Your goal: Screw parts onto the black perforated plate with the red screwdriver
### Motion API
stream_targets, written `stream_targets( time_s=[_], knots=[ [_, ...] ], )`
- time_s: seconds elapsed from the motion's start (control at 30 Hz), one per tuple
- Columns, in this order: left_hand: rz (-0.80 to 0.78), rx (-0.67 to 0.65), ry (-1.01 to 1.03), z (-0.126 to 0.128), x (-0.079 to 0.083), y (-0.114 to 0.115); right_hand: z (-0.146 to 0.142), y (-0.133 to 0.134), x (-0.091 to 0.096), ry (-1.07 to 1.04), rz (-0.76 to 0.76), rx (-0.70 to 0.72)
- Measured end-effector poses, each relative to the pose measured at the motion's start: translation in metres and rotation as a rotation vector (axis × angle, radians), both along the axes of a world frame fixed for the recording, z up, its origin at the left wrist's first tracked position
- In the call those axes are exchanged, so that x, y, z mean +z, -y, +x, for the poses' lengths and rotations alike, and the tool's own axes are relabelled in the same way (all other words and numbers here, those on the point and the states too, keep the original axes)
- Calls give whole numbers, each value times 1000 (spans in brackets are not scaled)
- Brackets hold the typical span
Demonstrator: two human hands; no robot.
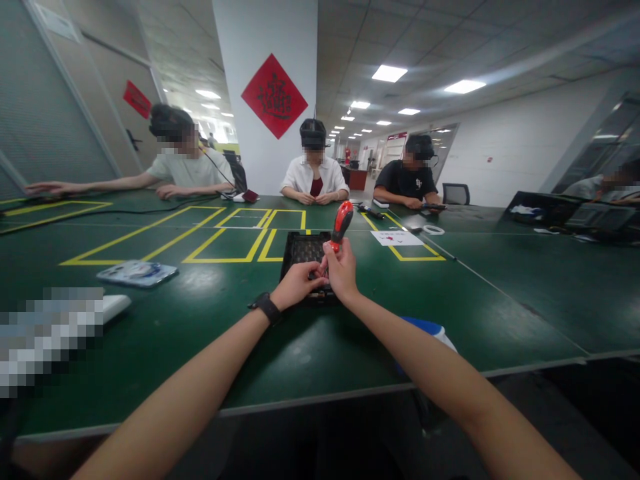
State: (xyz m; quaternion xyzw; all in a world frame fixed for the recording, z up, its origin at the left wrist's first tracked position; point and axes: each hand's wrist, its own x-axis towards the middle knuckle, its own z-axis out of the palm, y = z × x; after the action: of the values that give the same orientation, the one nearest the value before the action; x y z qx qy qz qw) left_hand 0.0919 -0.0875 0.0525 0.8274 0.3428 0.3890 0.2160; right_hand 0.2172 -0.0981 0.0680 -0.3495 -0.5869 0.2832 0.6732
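A screwdriver (343, 223) with a red and black handle stands tilted, handle up. My right hand (342, 270) is closed around the lower end of its handle. Beside it, my left hand (299, 281), with a dark band on the wrist, has its fingertips pinched together near the screwdriver's shaft. What lies between those fingertips is too small to make out. Under both hands sits a black open box-like part (306, 248) with a patterned inside. My hands cover its near right portion, and the screwdriver's tip is hidden.
The green table (200, 367) carries yellow tape outlines. A phone (137, 273) lies to the left, near a blurred-out white object (55, 333). A blue and white item (425, 330) is partly behind my right forearm. A paper sheet (397, 238) lies beyond. Several people sit around the table.
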Motion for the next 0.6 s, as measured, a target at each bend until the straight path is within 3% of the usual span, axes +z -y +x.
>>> stream_targets(
  time_s=[0.1, 0.3, 0.6],
  knots=[
    [-73, -47, 48, 0, -1, 0, 0, -1, 2, -42, 44, 34],
    [-147, -80, 145, 0, -4, -2, -2, 1, 7, -122, 37, 292],
    [-184, -119, 118, 1, 0, 0, -3, -6, 6, -180, -35, 261]
  ],
)
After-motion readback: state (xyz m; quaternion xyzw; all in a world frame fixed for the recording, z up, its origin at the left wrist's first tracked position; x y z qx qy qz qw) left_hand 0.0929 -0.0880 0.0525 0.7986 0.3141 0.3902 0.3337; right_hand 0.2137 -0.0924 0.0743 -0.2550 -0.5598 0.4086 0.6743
